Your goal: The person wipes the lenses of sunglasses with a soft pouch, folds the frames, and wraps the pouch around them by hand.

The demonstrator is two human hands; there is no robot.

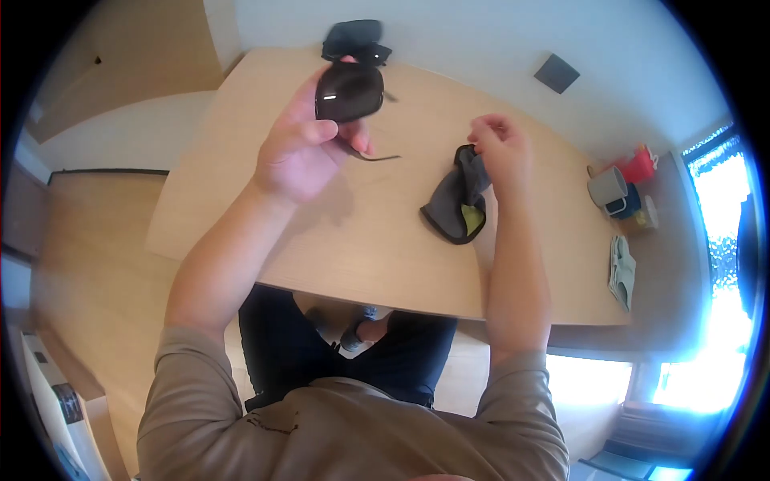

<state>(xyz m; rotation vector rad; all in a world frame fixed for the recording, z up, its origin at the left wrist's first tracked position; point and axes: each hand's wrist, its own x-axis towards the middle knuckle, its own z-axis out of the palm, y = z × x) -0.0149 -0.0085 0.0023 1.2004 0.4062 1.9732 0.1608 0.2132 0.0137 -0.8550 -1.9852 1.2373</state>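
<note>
My left hand (309, 148) holds a pair of dark sunglasses (350, 92) up over the back left of the table, with one lens facing me and a thin temple arm sticking out below. My right hand (501, 152) has its fingers pinched together at the top of a dark grey cloth (455, 200) with black edging and a yellow-green patch. The cloth hangs down or rests against the table; which of these is not clear. Behind the sunglasses, at the table's back edge, is a black case-like object (353, 38), partly hidden by them.
The light wooden table (369, 240) spans the middle. At its right side are a grey-white mug (607, 186), a red item (640, 166), a dark blue container (626, 200) and a folded pale cloth (621, 272). A dark square plate (556, 74) is on the wall.
</note>
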